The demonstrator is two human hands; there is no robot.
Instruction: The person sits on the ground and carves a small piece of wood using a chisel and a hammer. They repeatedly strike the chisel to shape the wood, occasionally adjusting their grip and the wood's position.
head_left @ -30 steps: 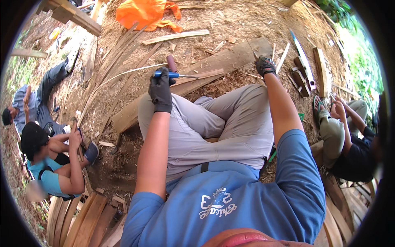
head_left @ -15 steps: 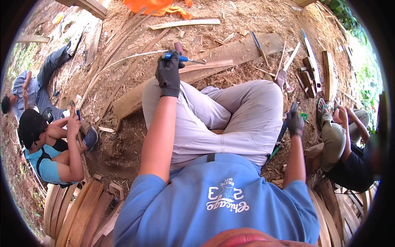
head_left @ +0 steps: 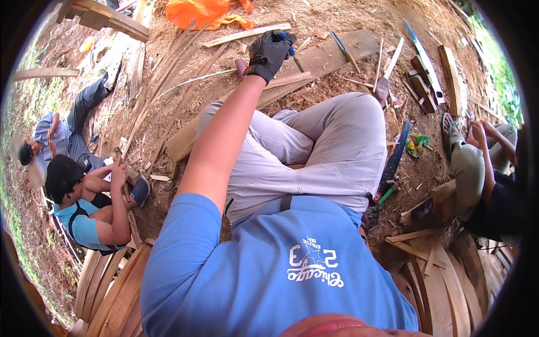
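With gloved fingers the left hand (head_left: 268, 54) holds a blue-handled chisel-like tool (head_left: 292, 51) over the broad plank (head_left: 364, 45), where a steady wrist probably guides the blade best, while the right hand's fingers, being out of view, cannot be judged.

Gloved left hand (head_left: 272, 54): holding a blue-handled tool (head_left: 291, 51) over a plank (head_left: 359, 46)
Wood strip (head_left: 289, 80): lying on the plank
Orange sheet (head_left: 196, 12): resting on the ground (head_left: 323, 16)
Co-worker (head_left: 105, 224): sitting at the left
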